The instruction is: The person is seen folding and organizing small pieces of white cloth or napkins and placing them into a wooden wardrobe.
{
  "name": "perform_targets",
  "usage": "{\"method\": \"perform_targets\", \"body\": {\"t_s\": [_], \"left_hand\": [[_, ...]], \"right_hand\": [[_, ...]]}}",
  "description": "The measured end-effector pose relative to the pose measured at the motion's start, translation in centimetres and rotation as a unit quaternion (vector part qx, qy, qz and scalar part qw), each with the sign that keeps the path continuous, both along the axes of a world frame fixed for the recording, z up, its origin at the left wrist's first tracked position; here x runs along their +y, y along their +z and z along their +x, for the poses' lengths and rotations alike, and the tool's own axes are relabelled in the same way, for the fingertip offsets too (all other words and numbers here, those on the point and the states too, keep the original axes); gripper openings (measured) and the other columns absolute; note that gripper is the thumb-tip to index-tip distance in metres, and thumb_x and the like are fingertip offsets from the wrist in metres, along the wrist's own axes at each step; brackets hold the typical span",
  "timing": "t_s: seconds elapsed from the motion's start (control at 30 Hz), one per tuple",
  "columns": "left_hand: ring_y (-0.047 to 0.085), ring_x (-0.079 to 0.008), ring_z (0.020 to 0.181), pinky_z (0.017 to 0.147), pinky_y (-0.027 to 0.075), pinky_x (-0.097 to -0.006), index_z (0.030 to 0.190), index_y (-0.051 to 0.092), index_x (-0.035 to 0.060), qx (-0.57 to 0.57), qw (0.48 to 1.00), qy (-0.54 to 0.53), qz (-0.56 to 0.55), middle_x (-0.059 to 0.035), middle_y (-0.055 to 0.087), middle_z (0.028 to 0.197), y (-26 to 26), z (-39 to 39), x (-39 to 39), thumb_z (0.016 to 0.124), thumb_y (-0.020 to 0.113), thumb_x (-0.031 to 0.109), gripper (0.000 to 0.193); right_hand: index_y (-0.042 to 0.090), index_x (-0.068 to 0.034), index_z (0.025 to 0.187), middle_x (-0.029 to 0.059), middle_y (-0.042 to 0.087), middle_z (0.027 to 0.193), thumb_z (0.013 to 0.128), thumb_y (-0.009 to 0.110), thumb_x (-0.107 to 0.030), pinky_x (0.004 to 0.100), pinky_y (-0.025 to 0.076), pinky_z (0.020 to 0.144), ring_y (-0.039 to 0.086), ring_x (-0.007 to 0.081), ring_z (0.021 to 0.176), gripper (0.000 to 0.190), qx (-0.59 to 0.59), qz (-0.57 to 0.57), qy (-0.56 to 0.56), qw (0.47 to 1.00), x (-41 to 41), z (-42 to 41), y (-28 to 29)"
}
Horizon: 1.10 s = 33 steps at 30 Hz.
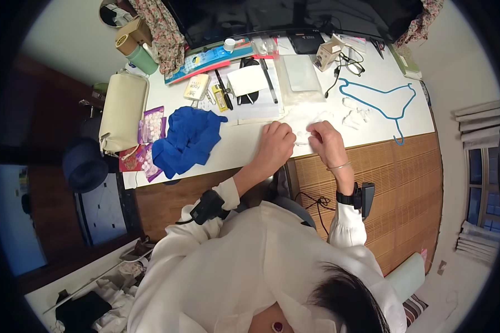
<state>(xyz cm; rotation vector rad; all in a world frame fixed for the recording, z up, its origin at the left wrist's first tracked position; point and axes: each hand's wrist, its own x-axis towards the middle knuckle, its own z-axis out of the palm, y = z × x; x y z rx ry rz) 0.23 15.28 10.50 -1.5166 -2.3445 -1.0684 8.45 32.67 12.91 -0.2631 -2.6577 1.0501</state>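
Observation:
A thin white cloth (303,120) lies bunched near the front edge of the white table, so bright that its outline blends into the tabletop. My left hand (277,141) grips its left side with curled fingers, their tips hidden. On the other side, the thumb and fingers of my right hand (327,139) pinch the cloth. Crumpled white pieces (356,116), perhaps fabric, rest to the right, beside a blue clothes hanger (383,109). Left of my hands is a rumpled blue cloth (187,139).
Behind my hands are a clear plastic pouch (302,75), a black pen (268,79) and eyeglasses (352,64). A cream pouch (124,112) and purple-edged bags (153,125) stand at the left. A black screen (291,18) spans the back. A slatted mat (371,179) lies right of me.

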Motion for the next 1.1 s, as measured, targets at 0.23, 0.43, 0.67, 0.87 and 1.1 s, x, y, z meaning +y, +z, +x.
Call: {"method": "perform_targets", "body": {"t_s": [0.23, 0.43, 0.67, 0.87, 1.1], "left_hand": [[0.051, -0.0272, 0.099, 0.086, 0.040, -0.0401, 0.089, 0.060, 0.0052, -0.018, 0.999, -0.004, 0.027, -0.0066, 0.058, 0.101, 0.4, 0.2, 0.2, 0.071, 0.069, 0.003, 0.020], [0.052, -0.0264, 0.097, 0.084, 0.041, -0.0389, 0.089, 0.061, 0.0047, -0.018, 0.998, -0.022, 0.063, -0.0064, 0.059, 0.098, 0.5, 0.3, 0.8, 0.071, 0.069, 0.001, 0.021], [0.051, -0.0284, 0.087, 0.078, 0.040, -0.0395, 0.088, 0.063, 0.0049, -0.042, 0.998, 0.032, 0.029, -0.0076, 0.056, 0.087, 0.3, -0.3, 1.6, 0.071, 0.070, 0.000, 0.019], [0.051, -0.0282, 0.088, 0.078, 0.041, -0.0394, 0.086, 0.064, 0.0060, -0.034, 0.999, 0.022, 0.033, -0.0073, 0.056, 0.087, -0.2, 0.0, 3.0, 0.070, 0.071, 0.001, 0.018], [0.051, -0.0277, 0.088, 0.078, 0.041, -0.0389, 0.084, 0.064, 0.0059, -0.030, 0.998, 0.030, 0.043, -0.0071, 0.056, 0.087, -0.6, -0.1, 3.1, 0.070, 0.071, 0.000, 0.017]], "right_hand": [[0.063, -0.004, 0.095, 0.0151, 0.061, 0.083, 0.078, 0.064, -0.001, 0.0397, 0.049, 0.065, 0.062, 0.0337, 0.073, 0.017, 0.012, 0.025, -0.009, 1.000, -0.3, -0.1, 0.0], [0.063, -0.003, 0.095, 0.0152, 0.061, 0.083, 0.078, 0.064, -0.001, 0.0389, 0.049, 0.065, 0.062, 0.0334, 0.073, 0.017, 0.023, 0.019, -0.020, 0.999, -0.1, 0.0, -0.1], [0.064, -0.001, 0.099, 0.0140, 0.061, 0.083, 0.077, 0.068, -0.002, 0.0346, 0.050, 0.065, 0.062, 0.0266, 0.072, 0.022, 0.002, -0.048, -0.004, 0.999, 0.4, 0.3, 0.0], [0.065, 0.000, 0.101, 0.0104, 0.061, 0.084, 0.076, 0.072, -0.002, 0.0306, 0.049, 0.066, 0.059, 0.0199, 0.071, 0.026, -0.016, -0.063, -0.008, 0.998, 0.3, 0.5, -0.2], [0.065, -0.002, 0.098, 0.0128, 0.061, 0.083, 0.076, 0.071, -0.003, 0.0346, 0.049, 0.064, 0.060, 0.0253, 0.070, 0.023, 0.006, -0.040, -0.033, 0.999, -0.1, 0.3, -0.7]]}}
